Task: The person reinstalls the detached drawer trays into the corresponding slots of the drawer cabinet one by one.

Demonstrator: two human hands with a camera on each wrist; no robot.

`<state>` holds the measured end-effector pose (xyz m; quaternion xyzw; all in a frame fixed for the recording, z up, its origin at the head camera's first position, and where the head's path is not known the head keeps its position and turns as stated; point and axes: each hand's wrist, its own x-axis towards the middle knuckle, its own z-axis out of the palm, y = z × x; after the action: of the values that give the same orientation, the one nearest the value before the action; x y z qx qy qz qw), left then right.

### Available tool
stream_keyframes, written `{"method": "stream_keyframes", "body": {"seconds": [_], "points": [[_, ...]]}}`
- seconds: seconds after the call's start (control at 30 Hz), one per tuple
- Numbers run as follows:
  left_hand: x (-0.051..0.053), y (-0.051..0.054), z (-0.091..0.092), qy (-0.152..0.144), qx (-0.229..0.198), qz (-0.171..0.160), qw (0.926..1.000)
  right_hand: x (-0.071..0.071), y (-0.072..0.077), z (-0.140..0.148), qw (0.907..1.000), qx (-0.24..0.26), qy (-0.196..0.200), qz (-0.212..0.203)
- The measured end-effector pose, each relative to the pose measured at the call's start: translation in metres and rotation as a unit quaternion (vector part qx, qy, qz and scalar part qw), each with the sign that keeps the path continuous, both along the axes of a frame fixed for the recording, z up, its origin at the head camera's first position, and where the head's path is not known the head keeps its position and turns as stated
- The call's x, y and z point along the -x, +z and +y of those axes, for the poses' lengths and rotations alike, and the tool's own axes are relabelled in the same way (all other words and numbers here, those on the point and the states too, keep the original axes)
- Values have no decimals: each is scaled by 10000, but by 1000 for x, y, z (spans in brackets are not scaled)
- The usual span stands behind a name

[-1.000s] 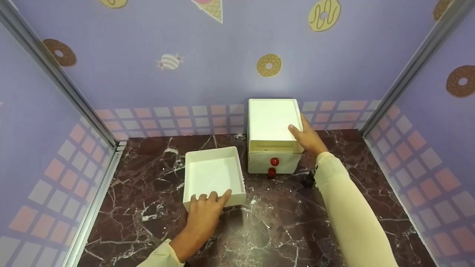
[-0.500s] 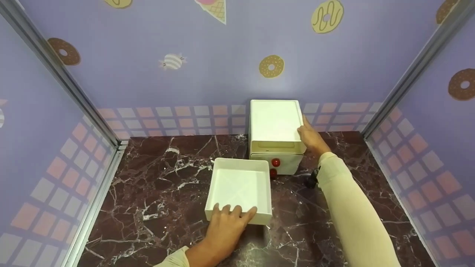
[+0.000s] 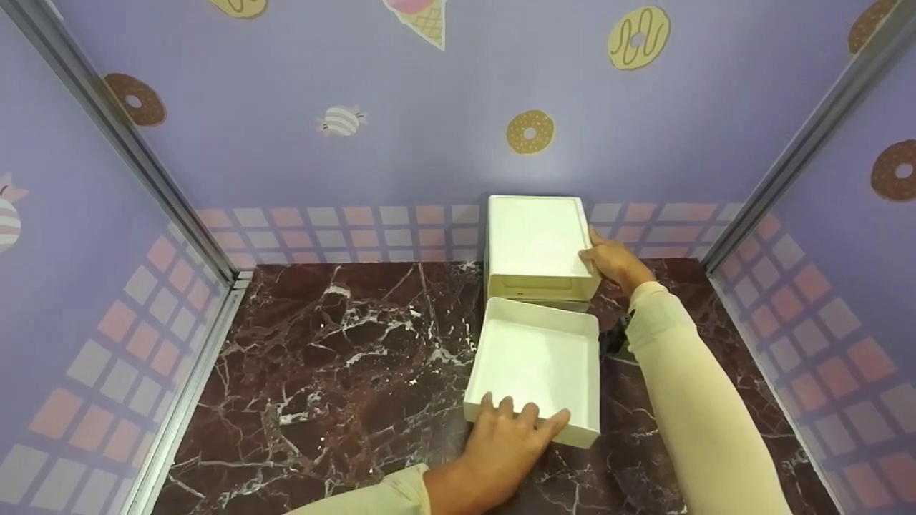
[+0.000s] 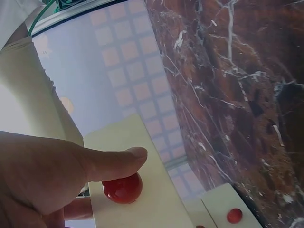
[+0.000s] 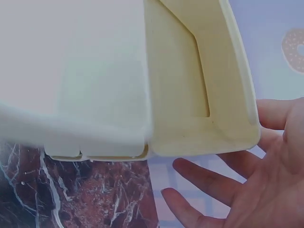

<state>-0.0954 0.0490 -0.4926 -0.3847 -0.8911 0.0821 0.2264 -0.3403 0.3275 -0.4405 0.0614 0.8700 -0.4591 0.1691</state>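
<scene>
My left hand (image 3: 504, 447) grips the front wall of a white drawer (image 3: 533, 357), fingers over its rim. In the left wrist view the thumb lies against a round red knob (image 4: 123, 189) on the drawer's front. Nothing lies inside the drawer, which is just in front of a small white drawer cabinet (image 3: 537, 236), slightly turned to it. The cabinet's top slot (image 5: 175, 80) is vacant. At the cabinet's right side my right hand (image 3: 615, 261) touches it, thumb at the top edge; its fingers look extended in the right wrist view. The drawer hides the cabinet's lower front in the head view.
A dark red marbled tabletop (image 3: 343, 400) lies under everything. Behind the cabinet stands a purple wall (image 3: 429, 129) with sweets and tile prints. Side panels close in left and right. Another red knob (image 4: 234, 215) shows on the cabinet's lower front.
My left hand has carried the drawer rightward, from left of the cabinet to in front of it. My right thumb has slid from the cabinet's top to its edge; the cabinet stays put.
</scene>
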Motion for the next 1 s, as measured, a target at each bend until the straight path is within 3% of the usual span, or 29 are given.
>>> {"method": "stream_keyframes", "body": {"seconds": [0.13, 0.3, 0.53, 1.0], "points": [[6, -2, 11, 34, -148, 477, 9987, -2, 2, -1, 9999, -103, 109, 38], [14, -4, 20, 106, -302, 710, 9970, -2, 2, 0, 9998, -121, 126, 57], [16, -2, 28, 120, -90, 371, 9992, -2, 2, 0, 9996, -241, 135, 88], [34, 0, 41, 511, 418, -85, 9978, -4, -1, 0, 9998, -113, 40, 126]]}}
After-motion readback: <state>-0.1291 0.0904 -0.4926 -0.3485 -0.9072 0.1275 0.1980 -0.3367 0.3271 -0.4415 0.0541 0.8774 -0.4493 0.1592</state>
